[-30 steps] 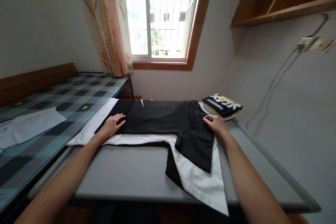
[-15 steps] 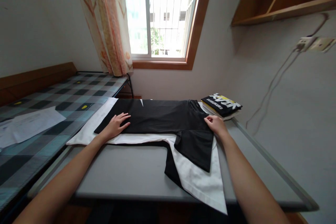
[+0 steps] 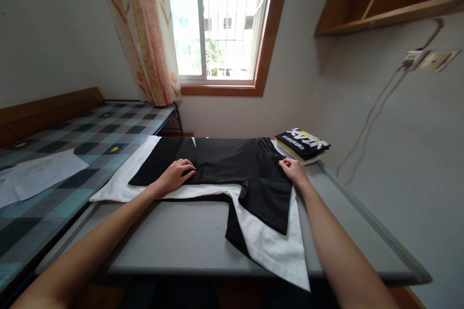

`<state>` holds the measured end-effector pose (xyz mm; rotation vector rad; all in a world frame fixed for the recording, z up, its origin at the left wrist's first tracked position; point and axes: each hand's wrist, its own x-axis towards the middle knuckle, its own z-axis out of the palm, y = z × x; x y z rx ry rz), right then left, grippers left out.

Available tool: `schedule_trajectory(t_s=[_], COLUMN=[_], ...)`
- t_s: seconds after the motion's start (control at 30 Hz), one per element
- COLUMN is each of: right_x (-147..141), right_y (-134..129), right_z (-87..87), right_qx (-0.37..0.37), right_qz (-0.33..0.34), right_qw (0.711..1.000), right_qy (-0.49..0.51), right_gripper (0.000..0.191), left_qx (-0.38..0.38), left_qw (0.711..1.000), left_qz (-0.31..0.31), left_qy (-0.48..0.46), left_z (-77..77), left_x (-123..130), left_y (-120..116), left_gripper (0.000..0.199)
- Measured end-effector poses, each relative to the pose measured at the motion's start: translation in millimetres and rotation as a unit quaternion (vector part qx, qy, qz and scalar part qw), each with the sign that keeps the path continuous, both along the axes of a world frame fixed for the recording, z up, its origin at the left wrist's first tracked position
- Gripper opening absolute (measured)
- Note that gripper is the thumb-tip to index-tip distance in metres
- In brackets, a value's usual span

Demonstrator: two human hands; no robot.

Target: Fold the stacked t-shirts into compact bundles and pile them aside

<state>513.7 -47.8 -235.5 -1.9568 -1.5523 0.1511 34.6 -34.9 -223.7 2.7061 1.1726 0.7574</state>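
A black T-shirt (image 3: 224,159), folded lengthwise, lies on top of a white shirt (image 3: 279,251), with another black garment (image 3: 235,234) showing beneath. My left hand (image 3: 177,174) rests on the black shirt's body near its front edge, fingers slightly bent and apart, holding nothing. At the right, by the collar and shoulder, my right hand (image 3: 293,171) has its fingers pinched on the edge of the black shirt. The sleeves point toward me on the right side.
A grey table (image 3: 174,236) carries the shirts. A folded black printed item on a stack (image 3: 304,144) sits at the back right. Papers (image 3: 43,174) lie on the checked bed (image 3: 90,130) at left. An open wooden shelf (image 3: 391,14) hangs upper right.
My left hand has slid right along the black shirt, its fingers closer together. My right hand stays at the shoulder edge. The whole view has shifted slightly.
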Motion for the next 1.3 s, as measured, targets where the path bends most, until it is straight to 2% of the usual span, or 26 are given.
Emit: schedule_trajectory(t_s=[0.1,0.23,0.33,0.4,0.5,0.57,0.77,0.87,0.97,1.07,1.13,1.2,1.3], right_x=[-0.5,-0.7,-0.8,-1.2,-2.6,-4.3,-11.7,-14.8,-15.3,-12.2,-8.6,-5.3,-3.3], right_y=[1.0,1.4,0.7,0.2,-0.5,-1.0,-4.3,-7.6,-11.4,-13.3,-12.4,-10.4,-7.8], right_z=[-1.6,-2.1,-1.3,-0.6,1.1,3.6,14.6,17.9,20.7,24.1,25.8,26.3,24.4], right_qx=[-0.005,-0.011,-0.016,-0.015,-0.011,-0.008,0.035,0.023,-0.022,-0.037,-0.013,0.004,0.003], right_qz=[0.003,0.008,0.013,0.017,0.019,0.016,0.061,0.102,0.167,0.192,0.159,0.121,0.116], right_qw=[1.0,1.0,1.0,1.0,0.999,0.999,0.998,0.994,0.98,0.958,0.948,0.945,0.959], right_qy=[-0.004,-0.012,-0.019,-0.021,-0.028,-0.031,0.001,0.039,0.104,0.211,0.276,0.304,0.258], right_gripper=[0.026,0.025,0.024,0.023,0.021,0.021,0.026,0.028,0.038,0.058,0.071,0.078,0.073], left_qx=[-0.024,-0.05,-0.045,-0.03,0.001,0.011,-0.012,-0.045,-0.109,-0.195,-0.257,-0.328,-0.397], left_qw=[0.999,0.993,0.984,0.975,0.96,0.953,0.938,0.935,0.949,0.956,0.937,0.901,0.852], left_qz=[-0.031,-0.108,-0.167,-0.211,-0.257,-0.275,-0.326,-0.339,-0.296,-0.177,-0.068,0.018,0.069], left_qy=[-0.01,0.006,0.037,0.064,0.111,0.131,0.12,0.09,0.011,-0.129,-0.226,-0.284,-0.334], left_z=[7.8,18.0,20.5,20.0,20.6,24.4,44.1,43.3,34.4,25.8,22.7,20.9,16.7], left_x=[34.1,91.2,130.7,149.8,164.6,167.2,170.1,178.5,190.7,201.1,203.5,201.1,191.3], left_y=[-1.0,-5.5,-9.0,-11.8,-17.7,-22.3,-32.8,-34.5,-29.7,-14.6,-0.8,11.7,22.1], left_gripper=[0.034,0.031,0.027,0.031,0.047,0.047,0.026,0.019,0.025,0.038,0.041,0.037,0.029])
